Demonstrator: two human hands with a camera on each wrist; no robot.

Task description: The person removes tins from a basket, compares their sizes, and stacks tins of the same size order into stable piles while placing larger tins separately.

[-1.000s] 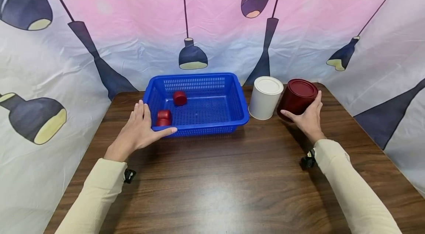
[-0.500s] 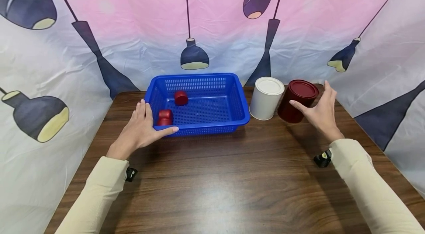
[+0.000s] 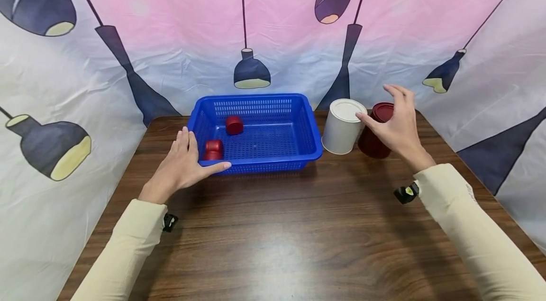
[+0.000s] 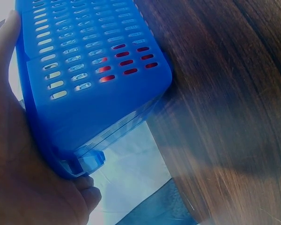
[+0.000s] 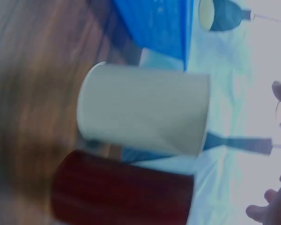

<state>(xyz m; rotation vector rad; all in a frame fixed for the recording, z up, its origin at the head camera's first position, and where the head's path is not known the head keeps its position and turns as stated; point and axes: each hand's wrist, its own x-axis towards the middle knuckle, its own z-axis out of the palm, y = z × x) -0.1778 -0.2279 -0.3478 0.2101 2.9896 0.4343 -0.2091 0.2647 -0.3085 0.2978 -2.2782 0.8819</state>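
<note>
My left hand (image 3: 177, 168) rests on the near left corner of a blue plastic basket (image 3: 262, 162), fingers straight along the left rim and thumb along the front rim. In the left wrist view the palm lies against the basket rim (image 4: 33, 122). Small red round lidded containers (image 3: 234, 125) lie inside, toward the left. My right hand (image 3: 398, 128) is raised with fingers and thumb spread, holding nothing. It overlaps a dark red can (image 3: 373, 143), hiding part of it. Its thumb appears by the lid of a white can (image 3: 340, 134). Both cans (image 5: 143, 110) stand upright side by side.
The basket and cans stand along the back of a brown wooden table (image 3: 273, 225). Behind hangs a cloth backdrop (image 3: 281, 68) printed with lamps. Each wrist wears a small black camera (image 3: 406, 193).
My right hand has let go of the dark red can, drawn back to the right, then moved up and left toward the white can. The left hand stays on the basket.
</note>
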